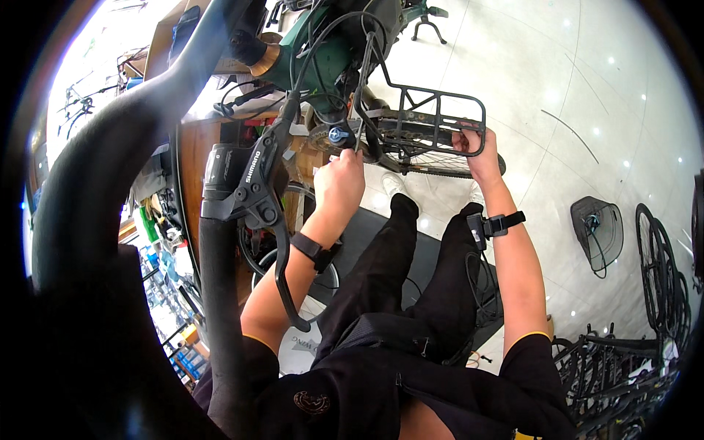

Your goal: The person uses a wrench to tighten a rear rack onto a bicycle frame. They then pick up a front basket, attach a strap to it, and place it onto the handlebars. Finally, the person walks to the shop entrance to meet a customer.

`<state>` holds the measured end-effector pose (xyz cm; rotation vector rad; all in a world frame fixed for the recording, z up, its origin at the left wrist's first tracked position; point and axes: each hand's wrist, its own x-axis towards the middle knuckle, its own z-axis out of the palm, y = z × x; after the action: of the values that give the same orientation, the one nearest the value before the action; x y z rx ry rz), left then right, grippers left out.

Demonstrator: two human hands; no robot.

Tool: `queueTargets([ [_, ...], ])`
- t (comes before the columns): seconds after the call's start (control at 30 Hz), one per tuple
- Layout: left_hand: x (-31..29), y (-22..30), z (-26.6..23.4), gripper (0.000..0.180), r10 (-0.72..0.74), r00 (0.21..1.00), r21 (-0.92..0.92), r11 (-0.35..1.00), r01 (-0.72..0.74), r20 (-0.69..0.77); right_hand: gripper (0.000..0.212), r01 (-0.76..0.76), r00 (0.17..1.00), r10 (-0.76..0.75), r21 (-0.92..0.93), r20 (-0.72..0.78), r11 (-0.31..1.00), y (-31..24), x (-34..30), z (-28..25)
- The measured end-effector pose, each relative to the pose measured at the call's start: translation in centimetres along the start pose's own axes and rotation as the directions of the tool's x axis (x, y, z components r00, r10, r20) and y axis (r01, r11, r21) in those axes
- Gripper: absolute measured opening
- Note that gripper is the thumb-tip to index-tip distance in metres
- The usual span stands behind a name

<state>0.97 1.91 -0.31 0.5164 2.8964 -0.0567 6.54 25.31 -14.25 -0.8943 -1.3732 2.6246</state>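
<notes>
A bicycle with a green frame [323, 70] stands before me. My left hand [342, 182] is closed in a pinch beside the fork crown, where a thin grey cable [359, 121] runs into the fingertips. Just above this hand sits a blue round fitting [337, 136]. My right hand [482, 155] is closed around the outer end of the black rack [438, 94] over the wheel, its fingers partly hidden by the bars. Below the rack shows the tyre [411, 130]. The brake lever [282, 257] and black handlebar [95, 154] loom close on the left.
A wire basket [598, 236] lies on the pale tiled floor [528, 81] at the right. Several black bicycles [623, 370] stand at the lower right. A wooden bench [198, 172] with tools and parts is on the left. A dark mat [367, 238] lies under my feet.
</notes>
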Motion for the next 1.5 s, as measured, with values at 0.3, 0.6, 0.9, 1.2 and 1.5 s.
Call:
queueTargets([
  [0.3,-1.8,0.7,3.4,0.023,-0.002,0.992,-0.015,1.0,0.0,-0.128,0.02,0.023,0.999,-0.016,0.203,-0.036,0.979,1.0,-0.1,0.5],
  [0.6,-2.7,-0.7,5.9,0.022,0.077,0.967,-0.034,0.996,-0.088,-0.244,0.022,0.025,0.998,-0.011,0.221,-0.066,0.975,1.3,0.0,0.8],
  [0.9,-2.6,1.1,3.3,0.02,-0.152,0.988,-0.147,0.978,0.15,-0.003,0.023,-0.011,1.0,0.012,0.135,-0.007,0.991,0.6,-0.1,0.0],
  [1.2,-2.1,3.2,3.8,0.017,-0.266,0.964,-0.146,0.954,0.261,-0.014,0.025,-0.012,1.0,0.01,0.109,0.015,0.994,0.6,0.1,0.0],
  [1.5,-1.6,3.8,2.8,0.016,-0.356,0.93,-0.285,0.885,0.367,0.09,0.027,-0.017,1.0,0.015,0.111,0.018,0.994,0.6,-0.1,-0.2],
])
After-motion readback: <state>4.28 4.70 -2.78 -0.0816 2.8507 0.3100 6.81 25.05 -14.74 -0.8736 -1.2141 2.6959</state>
